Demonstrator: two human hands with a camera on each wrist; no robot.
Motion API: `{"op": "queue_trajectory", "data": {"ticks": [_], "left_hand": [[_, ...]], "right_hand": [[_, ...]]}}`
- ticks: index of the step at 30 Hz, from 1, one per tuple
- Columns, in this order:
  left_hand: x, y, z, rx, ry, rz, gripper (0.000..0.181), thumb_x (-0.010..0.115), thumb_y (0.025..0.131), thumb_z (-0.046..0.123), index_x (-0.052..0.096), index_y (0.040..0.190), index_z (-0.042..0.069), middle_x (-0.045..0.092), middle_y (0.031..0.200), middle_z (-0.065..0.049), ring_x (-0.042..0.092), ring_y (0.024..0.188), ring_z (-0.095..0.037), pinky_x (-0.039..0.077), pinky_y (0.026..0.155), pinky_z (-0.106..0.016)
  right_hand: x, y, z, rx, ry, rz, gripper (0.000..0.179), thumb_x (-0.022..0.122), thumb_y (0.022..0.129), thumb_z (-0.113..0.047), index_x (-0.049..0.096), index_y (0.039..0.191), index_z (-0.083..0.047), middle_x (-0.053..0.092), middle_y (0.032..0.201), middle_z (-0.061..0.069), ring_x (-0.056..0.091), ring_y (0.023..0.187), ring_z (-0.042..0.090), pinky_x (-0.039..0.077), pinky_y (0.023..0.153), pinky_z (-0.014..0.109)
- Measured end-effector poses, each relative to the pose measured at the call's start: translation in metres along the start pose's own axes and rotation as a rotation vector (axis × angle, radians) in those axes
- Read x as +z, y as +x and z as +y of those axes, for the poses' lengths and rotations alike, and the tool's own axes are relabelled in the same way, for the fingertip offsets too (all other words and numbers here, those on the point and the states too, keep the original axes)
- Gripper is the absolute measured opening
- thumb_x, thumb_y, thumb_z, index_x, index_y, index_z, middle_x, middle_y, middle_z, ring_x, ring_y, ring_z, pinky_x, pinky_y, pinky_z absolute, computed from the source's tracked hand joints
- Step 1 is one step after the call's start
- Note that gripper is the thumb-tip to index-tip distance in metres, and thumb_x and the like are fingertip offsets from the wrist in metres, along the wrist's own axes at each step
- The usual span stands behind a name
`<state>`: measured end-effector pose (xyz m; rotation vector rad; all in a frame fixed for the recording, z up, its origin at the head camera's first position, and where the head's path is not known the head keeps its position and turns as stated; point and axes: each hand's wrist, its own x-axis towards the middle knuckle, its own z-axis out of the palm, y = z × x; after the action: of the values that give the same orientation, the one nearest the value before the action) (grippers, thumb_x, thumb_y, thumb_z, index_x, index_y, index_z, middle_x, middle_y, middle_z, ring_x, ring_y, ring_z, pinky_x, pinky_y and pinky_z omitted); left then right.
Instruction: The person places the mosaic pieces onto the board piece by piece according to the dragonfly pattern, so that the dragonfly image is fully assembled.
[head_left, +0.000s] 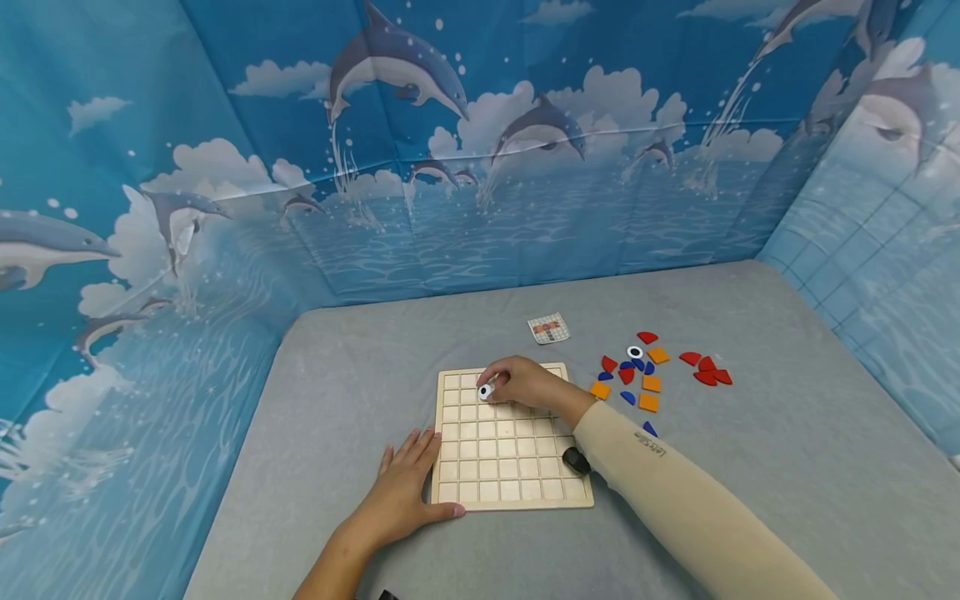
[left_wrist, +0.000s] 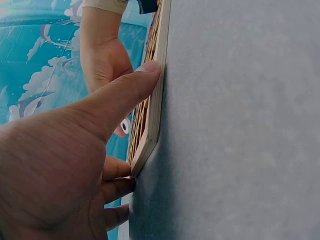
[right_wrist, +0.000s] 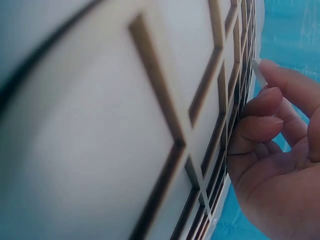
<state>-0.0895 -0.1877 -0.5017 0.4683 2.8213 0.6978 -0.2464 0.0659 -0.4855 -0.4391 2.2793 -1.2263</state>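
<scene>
A square wooden grid board (head_left: 497,450) lies flat on the grey cloth. Over its far rows my right hand (head_left: 521,382) pinches a white disc with a black centre (head_left: 485,391) between thumb and fingers. The right wrist view shows the disc edge-on (right_wrist: 259,72) at the fingertips, close over the grid. My left hand (head_left: 402,490) rests at the board's near left corner, fingers spread along the left side, thumb on the front edge. In the left wrist view that thumb (left_wrist: 147,75) lies against the board's rim.
Right of the board lie loose orange squares (head_left: 648,403), red quarter pieces (head_left: 706,378), blue pieces (head_left: 627,397) and another white disc with a dark centre (head_left: 635,352). A small printed pattern card (head_left: 549,328) lies beyond the board. Dolphin-print curtains (head_left: 450,225) border the table.
</scene>
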Motion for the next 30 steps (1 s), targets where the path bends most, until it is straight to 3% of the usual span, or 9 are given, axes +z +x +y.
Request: {"op": "queue_trajectory", "data": {"ticks": [15, 30], "left_hand": [[0.0000, -0.0017, 0.0014, 0.005, -0.006, 0.003, 0.111, 0.079, 0.076, 0.063, 0.032, 0.158, 0.003, 0.028, 0.166, -0.016, 0.020, 0.156, -0.040, 0.010, 0.118, -0.073], [0.0000, -0.0010, 0.0005, 0.004, -0.016, 0.006, 0.112, 0.078, 0.077, 0.064, 0.031, 0.158, 0.003, 0.027, 0.167, -0.015, 0.019, 0.156, -0.039, 0.009, 0.119, -0.073]], "right_hand": [[0.0052, -0.0005, -0.0015, 0.015, -0.045, 0.026, 0.025, 0.075, 0.090, -0.010, 0.075, 0.113, -0.019, 0.056, 0.074, 0.001, 0.044, 0.056, 0.013, 0.038, 0.051, 0.026], [0.0030, -0.0035, -0.0018, 0.005, -0.049, 0.031, 0.028, 0.075, 0.091, -0.014, 0.073, 0.119, -0.019, 0.058, 0.078, 0.003, 0.045, 0.062, 0.015, 0.039, 0.058, 0.027]]}}
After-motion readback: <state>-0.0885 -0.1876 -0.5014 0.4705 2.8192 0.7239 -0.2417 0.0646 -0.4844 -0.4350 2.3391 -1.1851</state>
